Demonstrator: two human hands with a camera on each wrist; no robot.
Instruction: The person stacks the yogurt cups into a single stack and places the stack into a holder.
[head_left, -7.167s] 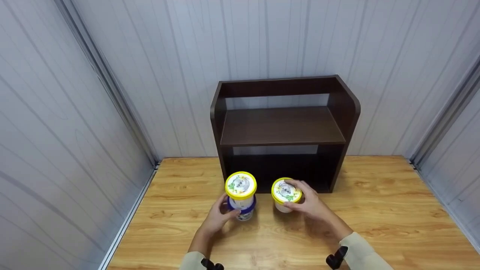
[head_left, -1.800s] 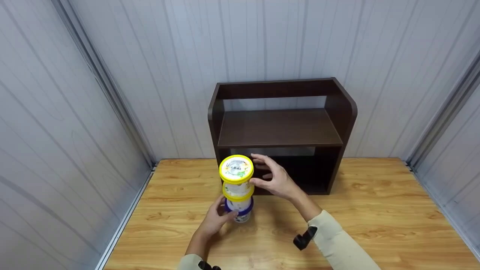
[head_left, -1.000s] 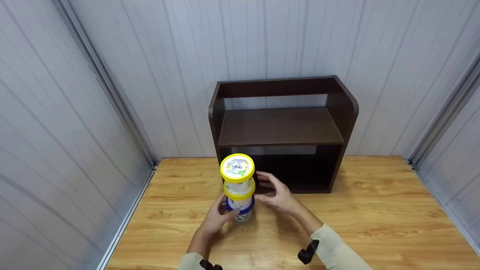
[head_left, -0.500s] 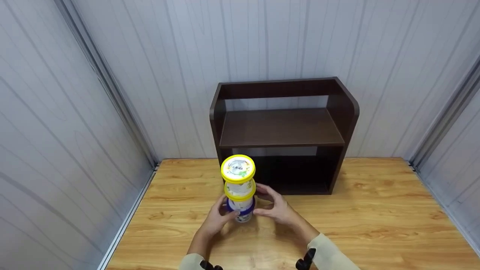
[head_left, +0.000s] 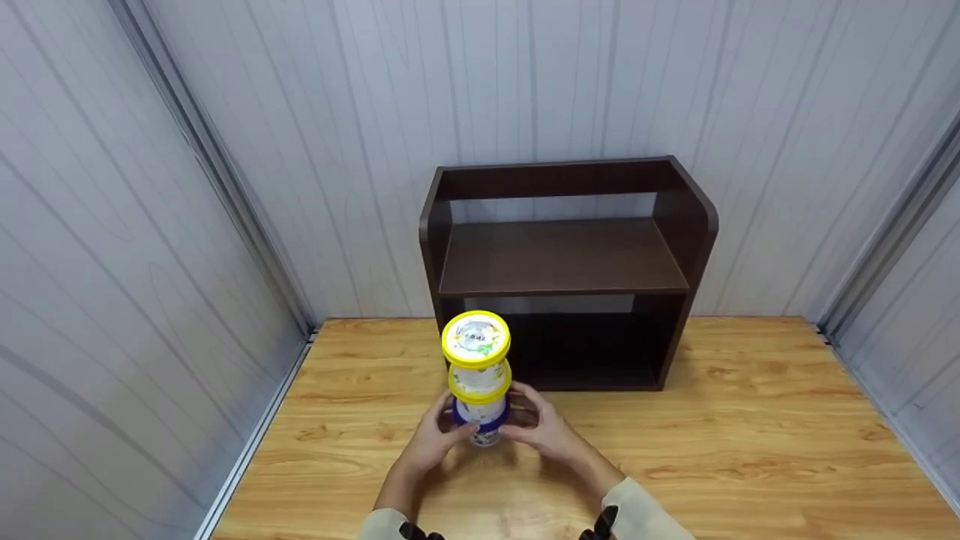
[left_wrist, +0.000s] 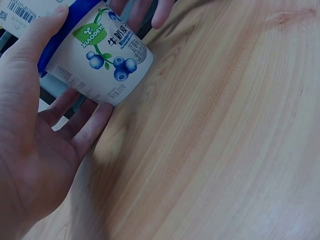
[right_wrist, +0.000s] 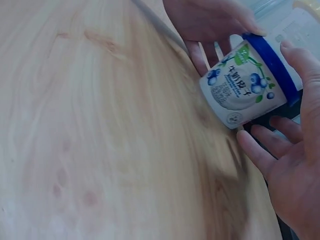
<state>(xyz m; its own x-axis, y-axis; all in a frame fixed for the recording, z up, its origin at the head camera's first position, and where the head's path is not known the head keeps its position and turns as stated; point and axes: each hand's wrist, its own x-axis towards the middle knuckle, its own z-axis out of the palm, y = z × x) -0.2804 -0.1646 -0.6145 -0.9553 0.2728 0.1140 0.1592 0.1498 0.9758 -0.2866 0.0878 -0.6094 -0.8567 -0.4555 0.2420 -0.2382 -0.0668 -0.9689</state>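
Note:
Three yogurt tubs stand stacked upright on the wooden table. At the bottom is the blue-lidded blueberry tub, with a yellow-lidded tub on it and another yellow-lidded tub on top. My left hand grips the bottom tub from the left, thumb at the blue rim and fingers curled behind. From the other side my right hand holds the same tub, its thumb in front near the lid. In the right wrist view its fingertips lie at the tub's base.
Right behind the stack stands a dark brown two-level shelf, its lower opening close to the tubs. Pale panelled walls enclose the table at the back and both sides.
My right hand put its yellow-lidded tub on top of the stack, let go, and moved down to the bottom tub's right side. My left hand stayed at the bottom tub.

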